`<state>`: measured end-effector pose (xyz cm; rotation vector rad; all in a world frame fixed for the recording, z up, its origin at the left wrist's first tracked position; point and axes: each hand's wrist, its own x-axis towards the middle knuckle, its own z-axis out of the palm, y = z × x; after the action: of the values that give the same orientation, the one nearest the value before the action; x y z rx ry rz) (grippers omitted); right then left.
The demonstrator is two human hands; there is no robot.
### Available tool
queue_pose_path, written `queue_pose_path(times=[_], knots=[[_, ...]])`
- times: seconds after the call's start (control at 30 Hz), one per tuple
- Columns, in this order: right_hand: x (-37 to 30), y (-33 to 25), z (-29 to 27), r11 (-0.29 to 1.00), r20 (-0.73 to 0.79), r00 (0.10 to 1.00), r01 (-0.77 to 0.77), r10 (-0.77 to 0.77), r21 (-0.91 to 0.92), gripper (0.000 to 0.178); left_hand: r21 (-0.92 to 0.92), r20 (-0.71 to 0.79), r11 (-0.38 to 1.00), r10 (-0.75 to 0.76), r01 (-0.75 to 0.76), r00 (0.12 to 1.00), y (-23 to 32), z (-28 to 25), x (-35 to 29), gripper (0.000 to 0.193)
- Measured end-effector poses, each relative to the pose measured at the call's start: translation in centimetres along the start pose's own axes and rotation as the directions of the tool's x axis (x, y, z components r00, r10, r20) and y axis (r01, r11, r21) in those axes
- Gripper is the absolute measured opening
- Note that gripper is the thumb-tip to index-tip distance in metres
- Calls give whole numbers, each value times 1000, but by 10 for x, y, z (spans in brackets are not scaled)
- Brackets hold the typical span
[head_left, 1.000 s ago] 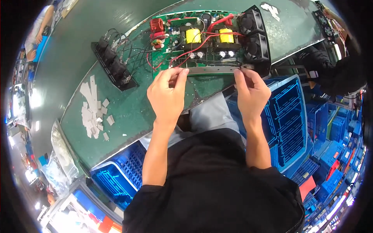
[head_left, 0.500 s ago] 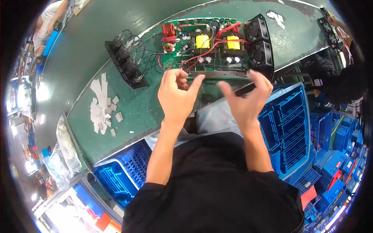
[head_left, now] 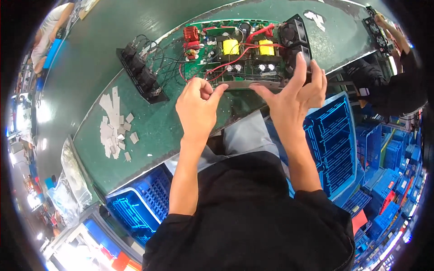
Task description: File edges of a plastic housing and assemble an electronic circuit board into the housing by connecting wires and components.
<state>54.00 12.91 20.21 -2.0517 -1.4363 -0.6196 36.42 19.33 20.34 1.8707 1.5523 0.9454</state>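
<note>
A green circuit board (head_left: pixel 194 67) with a red coil, two yellow-wound transformers (head_left: pixel 230 47) and red wires lies at the far side of the bench. Along its near edge runs a grey metal strip (head_left: pixel 242 84) with holes. My left hand (head_left: pixel 197 108) is curled at the strip's left end, thumb tip on it. My right hand (head_left: pixel 296 97) has its thumb against the strip further right, its fingers stretched out and raised near the black fans (head_left: pixel 293 32) at the board's right end. What lies under my left fingertips is hidden.
A black panel (head_left: pixel 142 74) with sockets, wired to the board, lies left. Grey-white flat pieces (head_left: pixel 108 135) are heaped nearer me. Blue crates (head_left: pixel 334 144) stand below the bench on both sides. At the far right, another person's hand (head_left: pixel 380 20) is beside a fan unit (head_left: pixel 376 34).
Both hands have come to the metal strip, thumbs now against it. My right fingers have stretched upward. At the far right, the other person's arm has reached in over the fan unit.
</note>
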Motion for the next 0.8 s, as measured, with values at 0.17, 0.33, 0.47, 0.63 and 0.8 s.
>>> queue_pose_path(times=[0.17, 0.33, 0.47, 0.63, 0.8], knots=[[3, 24, -13, 998, -13, 1000, 21, -22, -62, 115, -32, 71, 999, -17, 19, 997, -3, -7, 4, 39], [3, 24, -23, 997, 51, 999, 8, -4, -73, 113, -10, 93, 998, -54, 56, 994, -8, -23, 1, 35], [-1, 21, -43, 994, 30, 999, 47, -44, -101, 113, -77, 53, 996, 44, -40, 998, -10, -51, -17, 30], [-47, -11, -72, 933, -212, 976, 120, -49, 339, 41, -201, -83, 979, 19, -35, 996, -1, -137, -68, 21], [-91, -66, -79, 840, -165, 954, 297, -248, 453, 20, 143, -371, 984, -51, 111, 927, -79, -211, -120, 15]])
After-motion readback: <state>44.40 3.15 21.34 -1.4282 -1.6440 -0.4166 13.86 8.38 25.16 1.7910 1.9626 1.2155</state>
